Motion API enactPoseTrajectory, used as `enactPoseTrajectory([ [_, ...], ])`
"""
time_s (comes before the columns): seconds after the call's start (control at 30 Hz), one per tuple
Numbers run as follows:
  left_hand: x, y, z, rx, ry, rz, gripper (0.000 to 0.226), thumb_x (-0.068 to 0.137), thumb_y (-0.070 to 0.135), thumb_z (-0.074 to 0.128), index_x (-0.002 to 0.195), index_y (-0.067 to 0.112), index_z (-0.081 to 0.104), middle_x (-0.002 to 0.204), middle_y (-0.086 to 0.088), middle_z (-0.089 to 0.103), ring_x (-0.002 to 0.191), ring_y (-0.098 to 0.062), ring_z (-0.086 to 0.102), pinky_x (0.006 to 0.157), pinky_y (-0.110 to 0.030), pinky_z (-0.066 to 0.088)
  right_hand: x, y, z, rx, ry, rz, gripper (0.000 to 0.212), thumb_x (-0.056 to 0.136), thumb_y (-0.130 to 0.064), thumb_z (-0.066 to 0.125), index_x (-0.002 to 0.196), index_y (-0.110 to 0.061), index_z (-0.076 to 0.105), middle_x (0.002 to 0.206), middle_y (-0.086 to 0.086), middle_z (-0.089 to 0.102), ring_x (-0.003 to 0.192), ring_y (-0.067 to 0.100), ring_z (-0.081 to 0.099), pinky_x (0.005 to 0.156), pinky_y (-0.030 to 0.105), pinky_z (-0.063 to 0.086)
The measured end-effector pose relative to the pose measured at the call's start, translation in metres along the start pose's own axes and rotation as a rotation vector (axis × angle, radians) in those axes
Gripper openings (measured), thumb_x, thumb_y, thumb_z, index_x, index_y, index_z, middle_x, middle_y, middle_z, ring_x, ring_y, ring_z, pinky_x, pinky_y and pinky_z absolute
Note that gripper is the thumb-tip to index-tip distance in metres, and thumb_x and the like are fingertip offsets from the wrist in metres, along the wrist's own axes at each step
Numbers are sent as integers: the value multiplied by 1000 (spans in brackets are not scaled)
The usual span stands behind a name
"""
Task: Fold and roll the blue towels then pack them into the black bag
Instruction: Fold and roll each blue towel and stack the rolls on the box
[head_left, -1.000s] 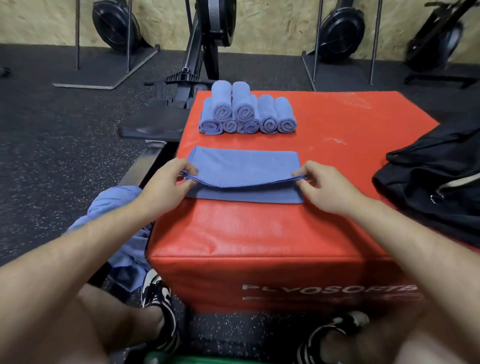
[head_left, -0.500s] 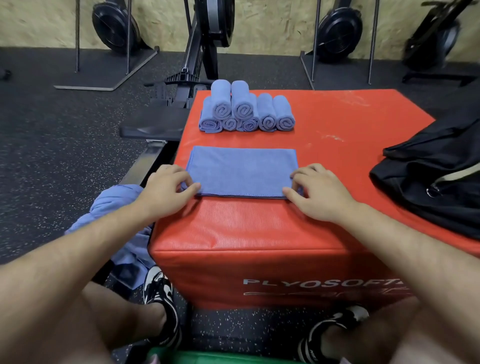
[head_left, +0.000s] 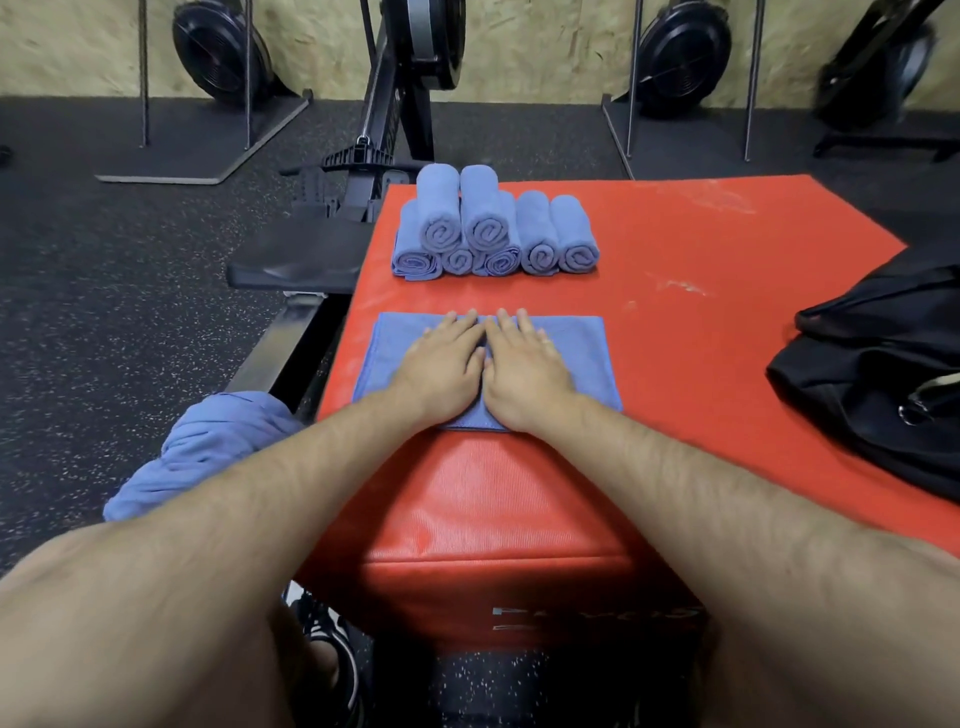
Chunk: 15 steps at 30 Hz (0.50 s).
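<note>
Left hand (head_left: 441, 366) and right hand (head_left: 524, 369), fingers straight, press the folded blue towel (head_left: 592, 353): light, limp, probably best pinched at one end.

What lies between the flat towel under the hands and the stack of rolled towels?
Only a bare strip of red box separates flat towel from rolled towels, per the head view.

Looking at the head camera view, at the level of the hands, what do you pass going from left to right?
Heap of loose blue towels → left hand → right hand → black bag. Both hands lie flat on the folded towel.
</note>
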<state>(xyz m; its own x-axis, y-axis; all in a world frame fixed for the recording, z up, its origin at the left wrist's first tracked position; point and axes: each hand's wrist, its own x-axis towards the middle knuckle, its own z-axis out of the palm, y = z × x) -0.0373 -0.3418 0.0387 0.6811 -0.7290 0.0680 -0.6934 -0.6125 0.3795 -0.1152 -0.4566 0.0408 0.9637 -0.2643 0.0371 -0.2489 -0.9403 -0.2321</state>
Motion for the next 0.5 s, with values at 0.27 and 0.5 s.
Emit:
enactPoseTrajectory([
  [0.27, 2, -34, -1, 104, -35, -147, 60, 104, 50, 29, 159, 26, 21, 168, 3, 10, 155, -22, 3, 125, -43, 2, 0, 22, 3, -12, -66, 100, 63, 104, -51, 22, 160, -24, 14, 168, 6, 0, 154, 25, -6, 124, 45, -3],
  [0.5, -5, -62, -16, 114, -49, -248, 74, 102, 60, 26, 161, 17, 10, 168, 1, 0, 155, -16, -3, 126, -42, 1, -6, 66, -8, 7, -60, 280, 69, 101, -59, 20, 160, -26, 8, 167, 9, -8, 154, 24, -10, 125, 41, -4],
])
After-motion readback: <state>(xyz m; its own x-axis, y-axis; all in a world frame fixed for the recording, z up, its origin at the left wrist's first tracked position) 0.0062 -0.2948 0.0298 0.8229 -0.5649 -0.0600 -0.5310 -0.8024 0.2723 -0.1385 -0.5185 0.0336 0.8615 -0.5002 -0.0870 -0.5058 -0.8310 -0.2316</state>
